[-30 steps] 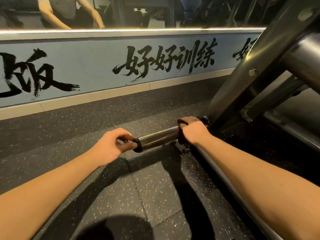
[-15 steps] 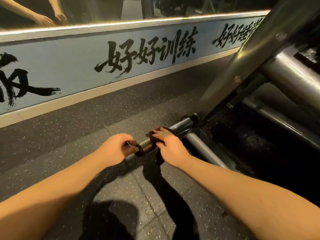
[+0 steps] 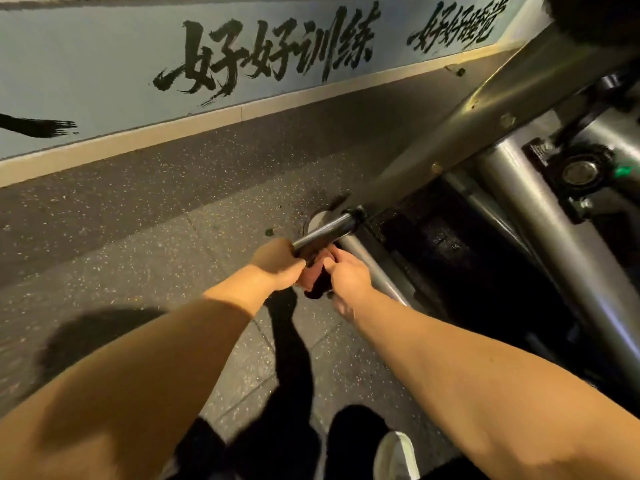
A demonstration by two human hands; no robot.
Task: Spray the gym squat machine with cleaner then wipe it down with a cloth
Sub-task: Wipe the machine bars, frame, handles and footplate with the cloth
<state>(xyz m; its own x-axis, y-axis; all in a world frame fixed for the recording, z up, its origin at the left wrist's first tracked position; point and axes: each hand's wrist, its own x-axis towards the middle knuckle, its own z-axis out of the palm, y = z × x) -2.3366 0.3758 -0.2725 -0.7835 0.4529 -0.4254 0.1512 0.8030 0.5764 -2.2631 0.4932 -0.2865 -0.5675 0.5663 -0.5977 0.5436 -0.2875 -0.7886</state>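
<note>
Left hand (image 3: 277, 261) grips the free end of the squat machine's low chrome bar (image 3: 329, 228); right hand (image 3: 348, 277) pinches a dark cloth (image 3: 317, 284) beneath it.

Speckled floor (image 3: 173, 237), lettered blue wall (image 3: 104, 64), perhaps a white shoe (image 3: 394, 455).

cloth (image 3: 317, 285) mostly hidden, shoe (image 3: 394, 455) cropped
</note>
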